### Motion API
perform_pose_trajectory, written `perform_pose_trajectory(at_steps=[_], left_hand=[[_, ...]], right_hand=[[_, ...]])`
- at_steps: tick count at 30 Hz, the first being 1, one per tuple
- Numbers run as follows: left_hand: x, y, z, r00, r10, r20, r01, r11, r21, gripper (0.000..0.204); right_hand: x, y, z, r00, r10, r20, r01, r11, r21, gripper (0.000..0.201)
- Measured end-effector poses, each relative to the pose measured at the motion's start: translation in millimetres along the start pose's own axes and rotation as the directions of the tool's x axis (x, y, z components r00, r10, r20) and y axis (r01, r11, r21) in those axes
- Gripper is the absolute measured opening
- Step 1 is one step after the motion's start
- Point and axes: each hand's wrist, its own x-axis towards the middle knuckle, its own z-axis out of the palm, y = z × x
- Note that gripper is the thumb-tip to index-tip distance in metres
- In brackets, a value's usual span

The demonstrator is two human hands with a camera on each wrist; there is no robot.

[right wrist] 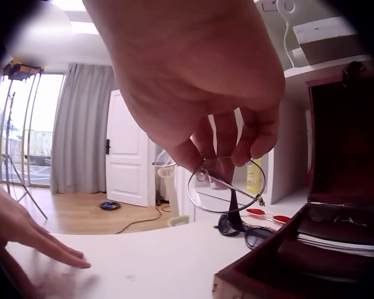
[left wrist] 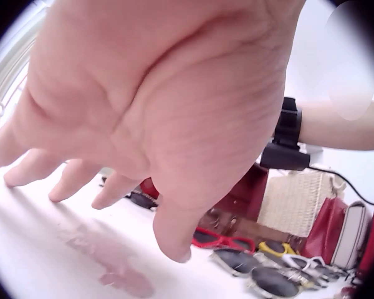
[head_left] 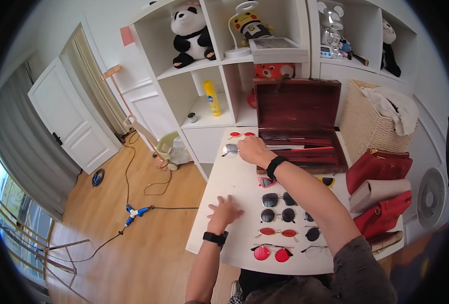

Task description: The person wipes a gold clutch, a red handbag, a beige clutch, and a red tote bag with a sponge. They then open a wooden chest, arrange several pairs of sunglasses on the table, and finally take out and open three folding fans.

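Note:
My right hand (head_left: 253, 151) pinches a pair of thin metal-rimmed clear glasses (right wrist: 219, 182) at the table's far left corner. In the right wrist view the fingers curl down over its rim. Black sunglasses (right wrist: 229, 225) with a raised temple lie just below it, and red-lensed glasses (right wrist: 268, 216) sit behind. My left hand (head_left: 226, 213) is spread on the white tabletop (head_left: 215, 188), palm down with fingers apart, left of the rows of eyewear. The nearest pairs to it are dark square sunglasses (head_left: 270, 199) and round dark sunglasses (head_left: 268, 216).
An open dark-red wooden case (head_left: 298, 109) stands at the back, its lid upright. Orange-lensed (head_left: 267, 231) and red-lensed round sunglasses (head_left: 261, 253) lie nearer the front edge. Red bags (head_left: 379, 169) and a wicker basket (head_left: 359, 119) line the right side. White shelves (head_left: 204, 131) rise behind.

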Motion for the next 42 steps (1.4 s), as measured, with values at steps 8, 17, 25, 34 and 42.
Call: perform_pose_trajectory(at_steps=[8,17,25,34,42], left_hand=[[49,-18,28,0.980,-0.184,0.072,0.179,0.982,0.060,0.076],[61,-27,45,0.966,-0.244,0.088,0.251,0.965,-0.082,0.122],[55,-16,33,0.942,-0.307,0.137,0.317,0.947,-0.054,0.121],[57,-20,35,0.954,-0.278,0.116,0.278,0.960,0.015,0.121],[61,-26,41,0.962,-0.247,0.117,0.246,0.969,0.024,0.120]], right_hand=[[51,-2,47,0.974,-0.084,0.210,0.117,0.982,-0.150,0.019],[58,6,93,0.955,-0.001,0.297,0.052,0.985,-0.164,0.024],[56,19,116,0.926,0.015,0.377,0.052,0.984,-0.169,0.025],[55,26,86,0.948,-0.103,0.300,0.151,0.979,-0.140,0.024],[59,81,-5,0.977,0.079,0.199,-0.066,0.995,-0.070,0.022]])
